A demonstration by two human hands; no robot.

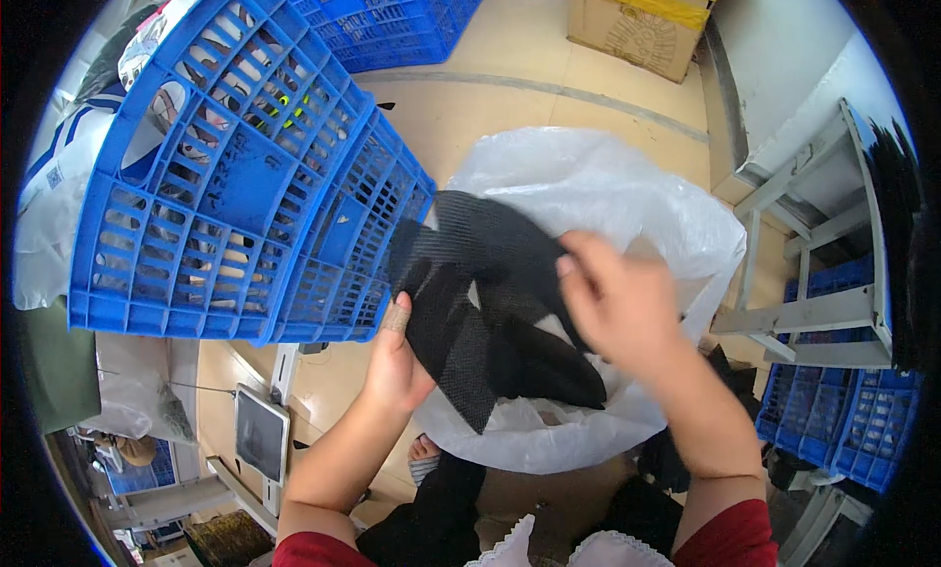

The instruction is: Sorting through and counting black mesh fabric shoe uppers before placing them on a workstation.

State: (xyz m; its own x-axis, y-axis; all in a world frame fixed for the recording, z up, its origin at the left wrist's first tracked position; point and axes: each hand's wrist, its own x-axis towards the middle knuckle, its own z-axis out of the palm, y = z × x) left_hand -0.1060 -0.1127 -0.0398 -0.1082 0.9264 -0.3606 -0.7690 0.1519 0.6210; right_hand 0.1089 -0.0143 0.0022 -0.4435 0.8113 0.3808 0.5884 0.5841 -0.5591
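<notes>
Black ribbed knit fabric (510, 239) hangs in front of me in several overlapping, pointed pieces, with small gaps between them; their exact kind cannot be told. My left hand (394, 366) grips the left edge, thumb on the front and the other fingers hidden behind. At the right edge, my right hand (618, 297) is closed with thumb and forefinger at the cloth, slightly blurred. Below the fabric lies a large whitish plastic bag (598, 175) with its mouth wide; the fabric covers much of its inside.
A blue plastic crate (245, 175) holding patterned items stands close on the left, another blue crate (392, 23) behind it. Far right is a cardboard box (637, 28). A white frame stool (804, 317) and more blue crates (833, 420) stand right. A dark-screened device (262, 435) is lower left.
</notes>
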